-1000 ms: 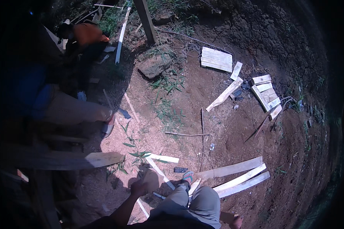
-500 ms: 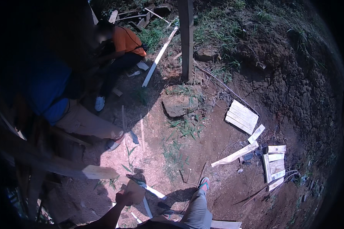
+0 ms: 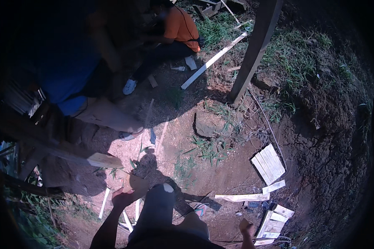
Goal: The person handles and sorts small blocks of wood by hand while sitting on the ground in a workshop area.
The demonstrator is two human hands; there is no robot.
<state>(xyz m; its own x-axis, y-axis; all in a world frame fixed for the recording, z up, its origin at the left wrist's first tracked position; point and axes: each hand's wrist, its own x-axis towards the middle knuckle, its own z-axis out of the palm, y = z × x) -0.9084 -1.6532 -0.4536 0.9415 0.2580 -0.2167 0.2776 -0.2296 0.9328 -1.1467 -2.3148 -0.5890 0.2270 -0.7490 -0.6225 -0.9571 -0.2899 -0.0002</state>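
My left hand point(image 3: 122, 199) is closed round the edge of a flat brown board point(image 3: 136, 186), held low in front of my left leg. Whether the board is wood or stiff card, I cannot tell. My right hand point(image 3: 247, 228) hangs at the lower right with its fingers curled in; anything inside them is hidden. Near it lies a group of short pale planks point(image 3: 274, 226) on the soil. Just beyond the brown board is the cut end of a thick wooden beam point(image 3: 106, 160), which comes in from the left.
A person in orange point(image 3: 179, 27) crouches at the back, and another in blue point(image 3: 68, 79) is at the left. A wooden post point(image 3: 255, 54) stands beside a rock point(image 3: 214, 124). Joined pale boards point(image 3: 269, 165) and a long strip point(image 3: 241, 198) lie at right; a dirt bank rises beyond.
My view has shifted, with the post and people now further right. My legs show more fully, one knee raised. My right hand has come into view; my left still holds the brown board.
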